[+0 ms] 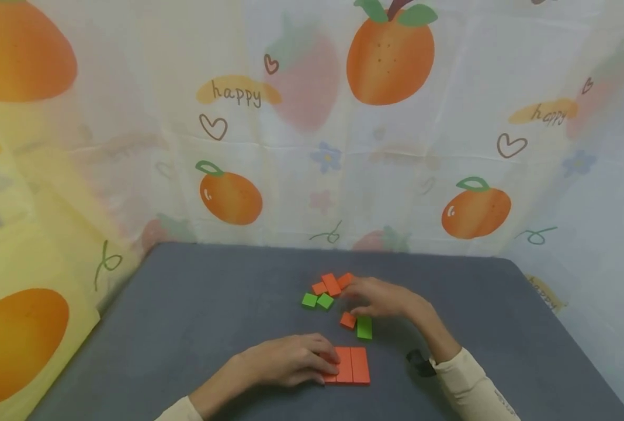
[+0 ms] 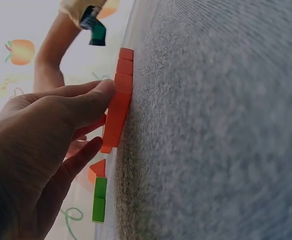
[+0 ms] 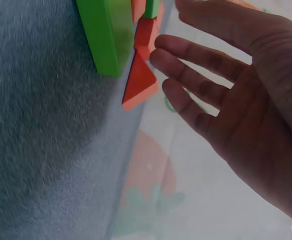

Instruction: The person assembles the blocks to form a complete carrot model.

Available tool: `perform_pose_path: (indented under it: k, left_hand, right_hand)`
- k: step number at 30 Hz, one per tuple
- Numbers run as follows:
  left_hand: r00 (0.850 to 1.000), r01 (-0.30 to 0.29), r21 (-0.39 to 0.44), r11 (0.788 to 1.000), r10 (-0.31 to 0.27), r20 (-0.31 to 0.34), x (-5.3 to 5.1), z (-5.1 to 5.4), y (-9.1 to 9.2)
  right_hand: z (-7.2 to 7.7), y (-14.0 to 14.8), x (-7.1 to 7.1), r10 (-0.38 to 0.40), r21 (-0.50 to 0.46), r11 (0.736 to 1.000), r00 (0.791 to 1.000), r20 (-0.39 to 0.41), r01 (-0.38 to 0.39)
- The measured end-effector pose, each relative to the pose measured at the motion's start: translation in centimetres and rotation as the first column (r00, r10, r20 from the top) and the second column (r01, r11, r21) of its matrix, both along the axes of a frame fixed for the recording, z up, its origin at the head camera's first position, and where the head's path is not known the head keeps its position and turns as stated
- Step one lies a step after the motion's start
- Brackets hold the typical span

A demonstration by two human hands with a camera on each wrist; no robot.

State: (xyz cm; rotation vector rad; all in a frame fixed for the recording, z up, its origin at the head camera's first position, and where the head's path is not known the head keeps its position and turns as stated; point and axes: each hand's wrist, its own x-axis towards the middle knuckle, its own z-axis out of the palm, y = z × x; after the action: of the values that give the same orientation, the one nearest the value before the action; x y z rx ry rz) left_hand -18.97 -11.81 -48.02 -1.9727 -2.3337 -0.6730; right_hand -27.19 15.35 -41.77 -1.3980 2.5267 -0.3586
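Flat orange blocks (image 1: 353, 365) lie side by side in a row near the front of the table. My left hand (image 1: 291, 359) covers the left end of that row. In the left wrist view, its thumb and bent fingers are around the end orange block (image 2: 119, 110). Farther back, my right hand (image 1: 377, 297) hovers by an orange block (image 1: 346, 280), its fingers spread and holding nothing in the right wrist view. Below that hand lie a small orange block (image 1: 348, 320) and a green block (image 1: 364, 327). An orange wedge-shaped block (image 3: 140, 85) appears beyond its fingertips.
Left of the right hand are two small green blocks (image 1: 317, 301) and more orange blocks (image 1: 330, 285), one leaning over another. The grey table (image 1: 207, 304) is backed by a fruit-printed curtain (image 1: 291, 175). A black device (image 1: 421, 362) sits at the right wrist.
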Motion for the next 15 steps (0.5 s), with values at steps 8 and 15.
perform_pose_path:
  k: [8, 15]
  left_hand:
    - [0.999, -0.013, 0.023, 1.0, 0.014, -0.044, 0.2, 0.3, -0.2]
    - [0.999, -0.027, 0.0, 1.0, 0.027, -0.047, 0.5, 0.2, 0.1]
  right_hand:
    - [-0.2, -0.6, 1.3, -0.014, 0.0, 1.0, 1.0, -0.024, 0.014]
    - [-1.3, -1.0, 2.2, -0.043, 0.02, 0.999, 0.996, -0.083, 0.044]
